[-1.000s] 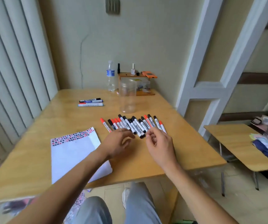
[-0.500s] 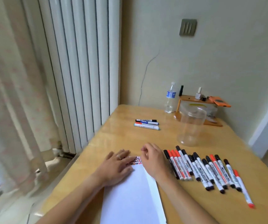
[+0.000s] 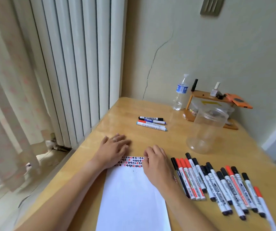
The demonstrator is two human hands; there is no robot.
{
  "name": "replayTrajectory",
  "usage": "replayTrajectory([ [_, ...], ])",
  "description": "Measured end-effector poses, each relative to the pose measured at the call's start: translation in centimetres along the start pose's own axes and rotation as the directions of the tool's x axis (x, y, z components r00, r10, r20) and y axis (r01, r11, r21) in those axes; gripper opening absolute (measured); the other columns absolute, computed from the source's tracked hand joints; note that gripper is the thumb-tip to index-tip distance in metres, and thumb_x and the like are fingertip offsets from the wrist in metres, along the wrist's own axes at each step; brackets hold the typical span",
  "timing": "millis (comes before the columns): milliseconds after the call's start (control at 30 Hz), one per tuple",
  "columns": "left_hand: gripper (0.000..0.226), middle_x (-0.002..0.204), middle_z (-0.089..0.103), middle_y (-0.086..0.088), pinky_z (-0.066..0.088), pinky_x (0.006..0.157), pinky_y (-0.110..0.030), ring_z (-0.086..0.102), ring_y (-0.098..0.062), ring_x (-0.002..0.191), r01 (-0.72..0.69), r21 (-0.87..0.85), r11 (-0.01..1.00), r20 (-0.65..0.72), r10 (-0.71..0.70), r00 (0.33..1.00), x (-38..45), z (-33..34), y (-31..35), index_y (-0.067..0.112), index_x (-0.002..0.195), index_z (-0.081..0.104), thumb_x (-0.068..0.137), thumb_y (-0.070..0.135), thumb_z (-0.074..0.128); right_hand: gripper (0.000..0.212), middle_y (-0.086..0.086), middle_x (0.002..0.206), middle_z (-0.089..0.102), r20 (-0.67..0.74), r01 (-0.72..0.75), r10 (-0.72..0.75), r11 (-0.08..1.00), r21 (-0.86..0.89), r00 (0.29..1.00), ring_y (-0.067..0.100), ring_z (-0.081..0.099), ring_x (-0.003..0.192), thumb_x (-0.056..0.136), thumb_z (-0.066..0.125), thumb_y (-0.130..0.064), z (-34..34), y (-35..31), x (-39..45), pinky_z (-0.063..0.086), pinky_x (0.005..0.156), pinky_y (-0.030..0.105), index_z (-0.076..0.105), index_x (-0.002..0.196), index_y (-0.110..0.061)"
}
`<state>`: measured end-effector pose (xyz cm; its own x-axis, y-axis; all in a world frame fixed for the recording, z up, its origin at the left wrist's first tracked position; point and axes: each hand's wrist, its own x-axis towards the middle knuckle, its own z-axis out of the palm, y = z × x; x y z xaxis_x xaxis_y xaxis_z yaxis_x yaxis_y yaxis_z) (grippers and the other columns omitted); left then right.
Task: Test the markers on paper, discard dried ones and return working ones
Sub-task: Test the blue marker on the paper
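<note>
A white sheet of paper with a red and black patterned top strip lies on the wooden table. My left hand rests flat on the paper's top left corner, fingers straight. My right hand sits on the paper's top right corner with fingers loosely curled, holding nothing. A row of several black-capped and red-capped markers lies to the right of the paper. Three more markers lie farther back. A clear empty plastic jar stands behind the row.
A water bottle and a small wooden shelf with a little bottle and an orange object stand against the back wall. Vertical blinds and a curtain run along the table's left edge.
The view swung left. Both hands left the marker row and moved to the top of the paper; since half a second ago they have spread slightly apart along its upper edge.
</note>
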<state>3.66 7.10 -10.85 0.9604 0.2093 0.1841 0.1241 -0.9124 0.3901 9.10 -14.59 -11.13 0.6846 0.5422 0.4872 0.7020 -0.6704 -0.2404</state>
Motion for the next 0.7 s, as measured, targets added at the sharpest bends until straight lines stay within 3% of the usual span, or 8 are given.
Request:
replayTrajectory([
  [167,0.080,0.162,0.034,0.016,0.007,0.123,-0.045,0.017,-0.005,0.154,0.001,-0.025,1.000,-0.005,-0.001,1.000,0.3,0.5,-0.6,0.048,0.146,0.047,0.082,0.073,0.006,0.009,-0.001,0.095,0.054,0.097,-0.032,0.029,0.999,0.030,0.995,0.023,0.055,0.091,0.098,0.052,-0.022,-0.5,-0.2,1.1,0.047,0.074,0.037,0.058,0.094,-0.017],
  [300,0.069,0.158,0.039,0.020,0.009,0.122,-0.044,0.021,-0.001,0.151,0.013,-0.068,0.998,-0.019,-0.014,1.000,0.8,0.5,-0.9,0.048,0.141,0.053,0.090,0.070,0.012,0.014,0.004,0.099,0.058,0.021,-0.116,0.114,0.986,0.123,0.993,0.026,0.058,0.091,0.101,0.051,-0.018,-0.2,0.1,4.7,0.040,0.069,0.034,0.062,0.097,-0.012],
  [367,0.060,0.156,0.040,0.021,0.008,0.121,-0.043,0.021,0.000,0.150,0.020,-0.083,0.996,-0.013,-0.021,1.000,1.0,0.5,-1.1,0.048,0.140,0.055,0.094,0.063,0.018,0.015,0.007,0.109,0.061,-0.011,-0.139,0.141,0.986,0.091,0.990,0.027,0.057,0.103,0.099,0.052,-0.011,0.5,1.2,7.2,0.041,0.077,0.033,0.065,0.107,-0.009],
  [433,0.058,0.156,0.041,0.021,0.008,0.121,-0.044,0.022,0.000,0.150,0.017,-0.090,0.996,-0.013,-0.018,1.000,1.0,0.5,-1.1,0.047,0.139,0.055,0.095,0.060,0.019,0.027,0.009,0.125,0.061,-0.005,-0.146,0.146,0.989,0.019,0.989,0.028,0.054,0.119,0.098,0.054,-0.007,1.4,2.9,9.7,0.046,0.094,0.037,0.064,0.123,-0.008],
  [567,0.057,0.155,0.042,0.021,0.007,0.121,-0.044,0.021,0.000,0.150,0.014,-0.105,0.994,-0.029,-0.017,0.999,1.0,0.6,-1.1,0.046,0.139,0.056,0.097,0.059,0.020,0.052,0.008,0.161,0.035,0.091,-0.151,0.161,0.983,-0.107,0.983,0.028,0.029,0.150,0.101,0.054,-0.019,2.7,6.0,12.6,0.032,0.117,0.042,0.045,0.151,-0.014],
  [700,0.057,0.154,0.041,0.022,0.005,0.121,-0.043,0.020,0.001,0.150,0.015,-0.099,0.995,-0.037,-0.019,0.999,0.9,0.7,-0.9,0.046,0.139,0.055,0.097,0.060,0.018,0.073,0.006,0.172,0.012,0.245,-0.168,0.196,0.977,-0.133,0.950,0.026,0.004,0.159,0.100,0.056,-0.048,3.2,7.6,14.6,0.015,0.126,0.047,0.024,0.162,-0.025],
])
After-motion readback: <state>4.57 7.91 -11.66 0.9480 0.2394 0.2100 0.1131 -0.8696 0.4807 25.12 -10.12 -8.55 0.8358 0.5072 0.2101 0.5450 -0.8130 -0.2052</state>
